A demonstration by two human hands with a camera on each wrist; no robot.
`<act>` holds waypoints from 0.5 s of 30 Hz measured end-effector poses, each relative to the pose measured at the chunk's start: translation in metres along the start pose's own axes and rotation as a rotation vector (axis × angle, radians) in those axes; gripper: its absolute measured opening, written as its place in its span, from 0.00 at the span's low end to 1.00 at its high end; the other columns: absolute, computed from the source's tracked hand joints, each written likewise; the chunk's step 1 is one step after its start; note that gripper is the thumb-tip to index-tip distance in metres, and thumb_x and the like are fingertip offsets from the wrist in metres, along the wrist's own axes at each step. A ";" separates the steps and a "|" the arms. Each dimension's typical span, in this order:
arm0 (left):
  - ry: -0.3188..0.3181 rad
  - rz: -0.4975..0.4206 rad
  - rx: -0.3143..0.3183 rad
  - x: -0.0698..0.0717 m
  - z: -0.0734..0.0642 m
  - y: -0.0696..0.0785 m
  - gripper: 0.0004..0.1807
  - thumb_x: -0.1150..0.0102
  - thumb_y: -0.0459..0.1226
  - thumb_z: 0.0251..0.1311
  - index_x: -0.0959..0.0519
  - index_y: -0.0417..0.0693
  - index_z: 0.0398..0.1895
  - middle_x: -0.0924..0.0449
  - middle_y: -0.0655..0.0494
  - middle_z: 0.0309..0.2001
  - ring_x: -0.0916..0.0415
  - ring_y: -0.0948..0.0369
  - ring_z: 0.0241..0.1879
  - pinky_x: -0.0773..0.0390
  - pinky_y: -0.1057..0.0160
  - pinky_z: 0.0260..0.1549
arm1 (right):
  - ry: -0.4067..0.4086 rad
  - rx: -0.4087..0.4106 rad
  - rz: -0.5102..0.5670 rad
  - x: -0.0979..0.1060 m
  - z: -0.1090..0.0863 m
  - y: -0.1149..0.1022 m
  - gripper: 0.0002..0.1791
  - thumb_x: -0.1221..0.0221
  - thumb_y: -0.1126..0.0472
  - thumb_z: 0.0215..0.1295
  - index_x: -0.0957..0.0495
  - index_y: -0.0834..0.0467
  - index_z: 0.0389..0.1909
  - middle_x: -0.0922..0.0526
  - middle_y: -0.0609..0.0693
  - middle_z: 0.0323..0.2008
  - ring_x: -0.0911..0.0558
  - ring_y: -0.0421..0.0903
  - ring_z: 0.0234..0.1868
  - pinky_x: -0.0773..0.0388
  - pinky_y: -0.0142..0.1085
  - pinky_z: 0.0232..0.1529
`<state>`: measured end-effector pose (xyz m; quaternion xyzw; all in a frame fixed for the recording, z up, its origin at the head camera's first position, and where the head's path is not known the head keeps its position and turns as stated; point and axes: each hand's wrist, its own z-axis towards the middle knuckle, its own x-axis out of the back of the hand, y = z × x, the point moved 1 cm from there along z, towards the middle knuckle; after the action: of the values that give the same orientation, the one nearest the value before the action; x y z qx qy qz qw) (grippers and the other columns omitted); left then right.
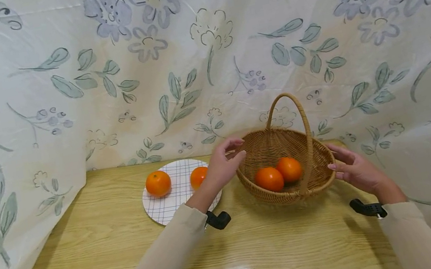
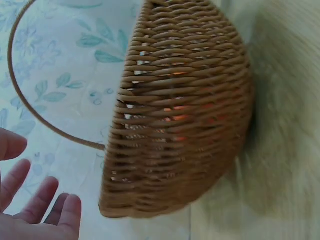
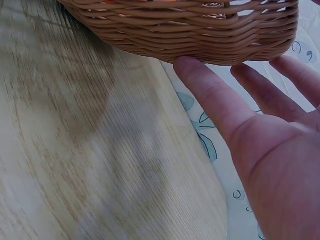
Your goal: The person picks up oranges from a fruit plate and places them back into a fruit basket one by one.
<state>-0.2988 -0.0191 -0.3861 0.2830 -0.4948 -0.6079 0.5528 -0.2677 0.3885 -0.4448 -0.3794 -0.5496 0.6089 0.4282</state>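
Observation:
A brown wicker basket [image 1: 279, 197] with a tall arched handle [image 1: 307, 133] stands on the table, two oranges [image 1: 269, 179] lying inside. My left hand [image 1: 224, 164] hovers by its left rim, fingers loosely bent and holding nothing; the left wrist view shows a gap between those fingers [image 2: 42, 200] and the wicker. At the basket's right side, my right hand [image 1: 356, 170] touches the outer wall with thumb and fingertips, fingers fairly straight. A white checked plate [image 1: 180, 207] to the left bears an orange [image 1: 158, 184] and another orange [image 1: 198, 178], partly hidden behind my left hand.
The wooden table [image 1: 89, 251] reaches toward me in front of the plate and basket. A floral cloth [image 1: 175, 98] hangs behind the table and along both sides, close behind the basket and by my right arm.

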 end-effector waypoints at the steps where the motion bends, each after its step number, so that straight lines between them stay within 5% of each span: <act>1: 0.006 -0.004 -0.002 0.002 -0.003 -0.001 0.16 0.39 0.33 0.69 0.21 0.43 0.59 0.22 0.43 0.61 0.27 0.46 0.65 0.24 0.52 0.66 | -0.002 0.003 0.003 0.000 0.000 0.000 0.40 0.51 0.74 0.77 0.56 0.57 0.83 0.35 0.44 0.69 0.21 0.38 0.63 0.16 0.35 0.55; 15: 0.098 0.068 0.019 0.038 -0.044 -0.024 0.19 0.40 0.34 0.70 0.23 0.45 0.63 0.22 0.48 0.62 0.27 0.50 0.65 0.26 0.48 0.67 | 0.006 0.010 -0.004 0.000 0.000 0.002 0.39 0.52 0.74 0.76 0.57 0.59 0.83 0.36 0.45 0.70 0.21 0.37 0.62 0.16 0.35 0.55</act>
<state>-0.2781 -0.0702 -0.4157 0.3005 -0.4822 -0.5695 0.5941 -0.2678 0.3888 -0.4469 -0.3777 -0.5461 0.6097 0.4329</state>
